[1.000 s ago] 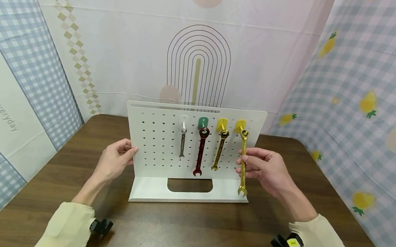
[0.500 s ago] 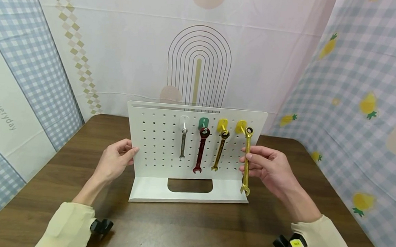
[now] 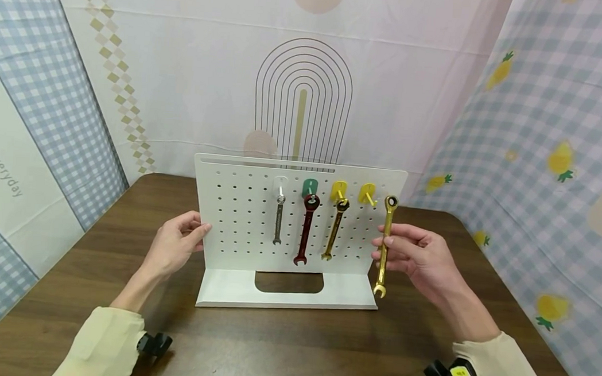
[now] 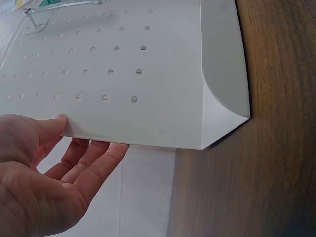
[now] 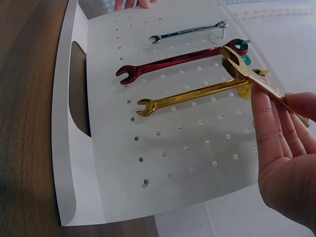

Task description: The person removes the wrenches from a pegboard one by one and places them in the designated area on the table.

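Observation:
My left hand (image 3: 174, 243) pinches the left edge of a white pegboard stand (image 3: 245, 261), thumb on the front and fingers behind. In my right hand (image 3: 426, 262) is a gold combination wrench (image 3: 388, 219), gripped between thumb and fingers, ring end up, just off the board's right side. It hangs apart from the rightmost yellow hook (image 3: 367, 193), which bears nothing. Still hanging on the board are a small silver wrench (image 3: 278, 221), a dark red wrench (image 3: 306, 231) and a second gold wrench (image 3: 334, 233). The right wrist view shows the held wrench's open end (image 5: 236, 64) close up.
The stand rests on a dark wooden table (image 3: 270, 347), its base having a cut-out slot. White, green and yellow hooks line the board's upper right half. Patterned cloth (image 3: 209, 79) hangs behind and at both sides.
My right hand has moved the gold wrench rightward, off the end of the rightmost yellow hook, which is now fully visible. The left hand has kept its place on the board's edge.

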{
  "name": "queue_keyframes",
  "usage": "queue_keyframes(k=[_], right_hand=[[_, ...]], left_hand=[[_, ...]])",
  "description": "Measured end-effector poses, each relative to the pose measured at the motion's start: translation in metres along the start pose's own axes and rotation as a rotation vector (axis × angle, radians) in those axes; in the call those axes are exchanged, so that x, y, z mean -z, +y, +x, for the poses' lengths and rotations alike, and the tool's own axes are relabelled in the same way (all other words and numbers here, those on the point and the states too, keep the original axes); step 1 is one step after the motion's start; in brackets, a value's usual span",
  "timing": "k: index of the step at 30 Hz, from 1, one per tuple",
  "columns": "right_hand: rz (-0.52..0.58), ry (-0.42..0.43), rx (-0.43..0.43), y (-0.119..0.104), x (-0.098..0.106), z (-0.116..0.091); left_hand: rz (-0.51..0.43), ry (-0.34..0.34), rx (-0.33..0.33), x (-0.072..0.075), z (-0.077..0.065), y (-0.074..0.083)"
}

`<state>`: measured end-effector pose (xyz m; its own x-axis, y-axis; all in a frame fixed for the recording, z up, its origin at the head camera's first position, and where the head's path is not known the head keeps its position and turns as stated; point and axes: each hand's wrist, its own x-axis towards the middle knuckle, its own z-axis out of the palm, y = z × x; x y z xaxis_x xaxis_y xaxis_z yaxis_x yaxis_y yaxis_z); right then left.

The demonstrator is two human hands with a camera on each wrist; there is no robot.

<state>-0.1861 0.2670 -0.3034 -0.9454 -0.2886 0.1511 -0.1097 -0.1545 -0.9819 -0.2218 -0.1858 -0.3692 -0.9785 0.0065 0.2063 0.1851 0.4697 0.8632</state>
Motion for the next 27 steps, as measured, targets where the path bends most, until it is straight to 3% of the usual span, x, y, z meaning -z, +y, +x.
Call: queue_keyframes(k=[19, 27], right_hand=[[-0.05, 0.017, -0.051, 0.01, 0.021, -0.009], [-0.079, 0.066, -0.085, 0.016, 0.032, -0.01]], left_hand=[[0.006, -0.003, -0.004, 0.0, 0.0, 0.0], [0.028, 0.003, -0.018, 0.001, 0.0, -0.002]])
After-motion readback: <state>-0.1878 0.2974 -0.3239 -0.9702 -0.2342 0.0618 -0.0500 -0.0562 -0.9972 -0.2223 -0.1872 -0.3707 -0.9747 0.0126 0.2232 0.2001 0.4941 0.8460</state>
